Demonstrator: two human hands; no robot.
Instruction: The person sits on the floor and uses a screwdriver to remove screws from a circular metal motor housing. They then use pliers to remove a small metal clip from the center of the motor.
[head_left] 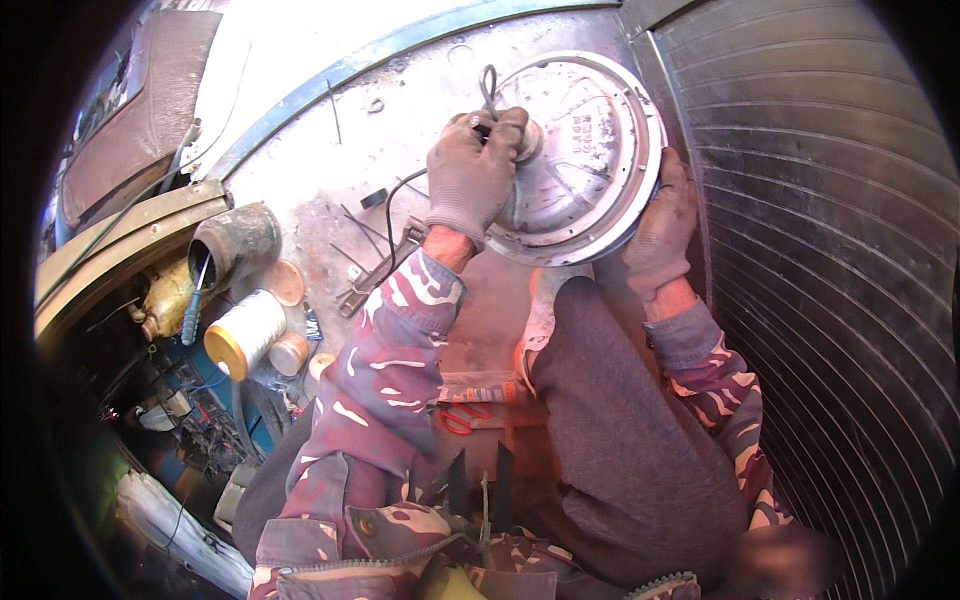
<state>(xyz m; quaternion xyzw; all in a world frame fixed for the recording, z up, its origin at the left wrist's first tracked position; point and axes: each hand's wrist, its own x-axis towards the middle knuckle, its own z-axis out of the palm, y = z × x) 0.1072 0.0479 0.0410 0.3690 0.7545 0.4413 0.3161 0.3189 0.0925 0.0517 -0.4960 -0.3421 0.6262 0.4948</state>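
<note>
A round, pale metal ceiling fan motor [585,125] with a wide rim and raised lettering stands tilted at the far side, in front of my knee. My gloved left hand [470,170] is closed round the shaft at its central hub [530,140]. Part of that shaft is hidden by the fingers. A thin dark cable [392,208] runs from near this hand toward my forearm, and a cable loop [489,84] sticks up beyond the knuckles. At the motor's right edge, my gloved right hand [662,228] grips the rim, its fingers partly behind it.
A ribbed metal shutter [820,190] rises close on the right. On the left lie a dark hollow cylinder [240,243], a blue-handled screwdriver [190,318] and a white thread spool [247,332]. Thin metal rods [366,228] lie beside my left forearm; red-handled scissors [460,417] are between my legs.
</note>
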